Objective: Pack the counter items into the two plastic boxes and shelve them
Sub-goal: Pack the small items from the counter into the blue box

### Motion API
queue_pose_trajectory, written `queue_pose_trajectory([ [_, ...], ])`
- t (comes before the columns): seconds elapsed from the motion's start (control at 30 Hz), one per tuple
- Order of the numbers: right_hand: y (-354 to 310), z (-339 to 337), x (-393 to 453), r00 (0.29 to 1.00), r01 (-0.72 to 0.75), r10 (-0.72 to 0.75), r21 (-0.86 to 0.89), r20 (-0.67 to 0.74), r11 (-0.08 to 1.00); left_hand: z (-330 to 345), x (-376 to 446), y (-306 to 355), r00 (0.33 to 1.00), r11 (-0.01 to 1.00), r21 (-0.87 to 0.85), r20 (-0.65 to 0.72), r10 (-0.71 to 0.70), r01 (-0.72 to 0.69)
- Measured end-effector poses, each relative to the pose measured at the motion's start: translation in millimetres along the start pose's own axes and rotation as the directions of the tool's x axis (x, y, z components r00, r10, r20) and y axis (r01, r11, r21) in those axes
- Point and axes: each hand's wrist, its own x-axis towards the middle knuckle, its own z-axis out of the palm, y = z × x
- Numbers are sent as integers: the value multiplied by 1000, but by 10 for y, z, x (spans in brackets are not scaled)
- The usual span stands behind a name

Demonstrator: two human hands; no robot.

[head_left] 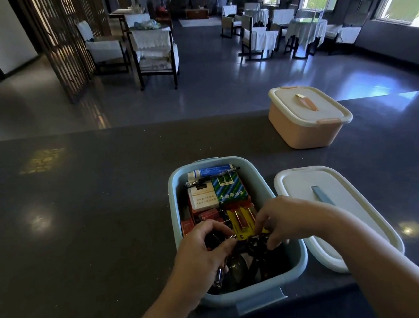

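Both hands working inside the open blue box (175, 212) on the tabletop (82, 220).
Left hand (202, 258) and right hand (282, 218), each grip clamped on dark keys (255, 242); loose lid (335, 213) at 3 o'clock, closed pink box (307, 127) at 1 o'clock.

Both hands, left hand (199, 256) and right hand (282, 218), reach into the open blue box (173, 207) on the dark counter (81, 208), fingers curled around dark metal items beside its white lid (340, 213), with the lidded pink box (308, 117) farther back.
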Motion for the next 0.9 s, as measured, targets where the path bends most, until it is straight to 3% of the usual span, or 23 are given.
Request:
queue_pose_trajectory([
  [0.4,-42,74,248,998,17,-18,25,66,1000,9,14,-5,999,994,106,-1,33,-32],
  [0.67,-72,39,87,975,173,-140,194,-174,966,10,50,48,994,998,37,107,36,-41],
  [0.8,-164,20,-29,968,250,-241,318,-67,914,66,128,87,985,987,107,134,105,-120],
  [0.9,-145,-23,-109,972,234,-230,299,-49,925,137,193,143,978,974,156,151,143,-166],
])
